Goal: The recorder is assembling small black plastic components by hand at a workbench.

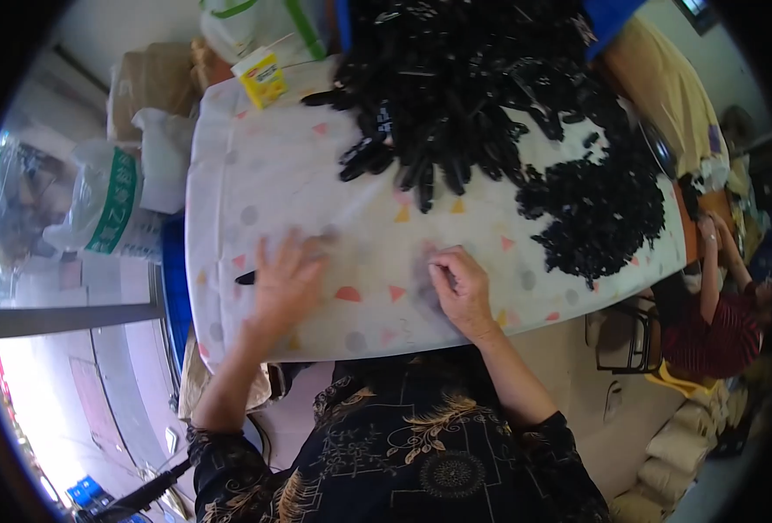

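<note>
My left hand (288, 283) hovers over or rests on the left part of the patterned white tablecloth (351, 248), fingers spread and a little blurred by motion. A slim black piece (245, 278) sticks out beside its palm; I cannot tell whether the two touch. Close to the table's front edge, my right hand (462, 292) is closed, thumb against curled fingers, and whatever it may hold is hidden. Ahead of both hands lies a big heap of long glossy black pieces (438, 113). Right of that is a pile of smaller black pieces (599, 213).
A yellow packet (262, 78) stands at the far left corner. Plastic bags (111, 200) sit beyond the left edge. A blue sheet or container edge (611, 22) borders the heap. To the right, another person (721, 322) in a striped top works with both hands.
</note>
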Demonstrator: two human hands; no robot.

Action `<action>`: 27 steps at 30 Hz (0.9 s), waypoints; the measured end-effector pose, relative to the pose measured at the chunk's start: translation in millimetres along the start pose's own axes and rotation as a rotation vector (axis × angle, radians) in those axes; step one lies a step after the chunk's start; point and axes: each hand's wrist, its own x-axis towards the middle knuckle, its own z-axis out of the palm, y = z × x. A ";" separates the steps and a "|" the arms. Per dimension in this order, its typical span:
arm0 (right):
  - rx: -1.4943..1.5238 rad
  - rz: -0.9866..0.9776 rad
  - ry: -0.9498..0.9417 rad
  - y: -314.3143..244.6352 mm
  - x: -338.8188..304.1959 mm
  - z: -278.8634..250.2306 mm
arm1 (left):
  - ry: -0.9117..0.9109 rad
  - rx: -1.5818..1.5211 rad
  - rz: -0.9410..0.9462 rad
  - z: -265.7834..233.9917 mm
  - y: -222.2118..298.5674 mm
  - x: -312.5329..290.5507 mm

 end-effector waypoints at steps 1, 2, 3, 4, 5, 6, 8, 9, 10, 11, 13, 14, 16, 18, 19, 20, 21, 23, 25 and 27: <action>0.030 -0.014 -0.003 1.2 0.0 -2.5 | -0.016 0.050 -0.085 -4.4 -16.4 0.3; 0.020 -0.006 0.015 1.2 0.5 -3.3 | -0.033 0.105 -0.177 -9.6 -34.7 -2.0; 0.024 -0.006 0.006 2.9 0.2 -3.7 | 0.000 0.094 -0.280 -3.1 -58.0 -6.7; 0.031 -0.002 -0.002 5.3 -0.3 -6.7 | 0.006 0.075 -0.340 -16.0 -68.3 -1.8; 0.026 0.005 0.010 4.6 -0.3 -10.6 | -0.059 0.159 -0.381 -22.1 -85.3 -5.8; 0.070 0.026 -0.040 1.8 0.3 -8.4 | 0.061 0.120 -0.498 -12.0 -118.8 -25.0; 0.097 0.065 -0.069 6.3 4.1 -18.3 | 0.121 0.313 -0.577 -17.0 -128.0 -23.3; -0.023 -0.037 0.001 12.6 9.3 -27.1 | 0.181 0.346 -0.591 -20.2 -129.1 -20.4; -0.146 -0.134 0.067 20.7 14.0 -36.0 | 0.175 0.344 -0.584 -23.2 -121.1 -10.4; -0.241 -0.146 0.127 29.6 19.2 -48.4 | 0.187 0.239 -0.515 -23.2 -109.2 1.9; -0.477 -0.150 0.169 46.7 29.2 -80.0 | 0.180 -0.010 -0.413 -23.1 -72.2 34.3; -0.616 -0.143 0.148 52.0 34.3 -96.9 | 0.161 -0.127 -0.388 -24.6 -44.2 53.6; -0.792 -0.125 0.084 56.3 45.7 -119.1 | 0.183 -0.413 -0.274 -20.2 -3.2 82.9; -0.877 -0.084 0.023 63.2 50.5 -135.6 | 0.184 -0.563 -0.233 -17.1 39.3 117.7; -0.971 -0.043 -0.039 65.8 52.4 -140.2 | 0.178 -0.536 -0.140 -14.3 51.8 132.5; -0.985 -0.015 -0.071 65.3 54.3 -144.4 | 0.112 -0.599 -0.162 -13.0 64.3 146.1; -0.984 -0.007 -0.075 67.9 56.0 -146.4 | 0.103 -0.601 -0.161 -10.0 73.7 158.4; -0.966 -0.002 -0.120 70.3 61.2 -150.2 | -0.025 -0.404 -0.163 -9.0 86.6 176.6; -0.913 -0.030 -0.133 73.5 64.7 -154.3 | -0.111 -0.334 -0.165 -3.7 96.0 189.3; -0.861 -0.059 -0.143 75.2 65.4 -155.0 | -0.193 -0.263 -0.167 2.2 100.7 193.3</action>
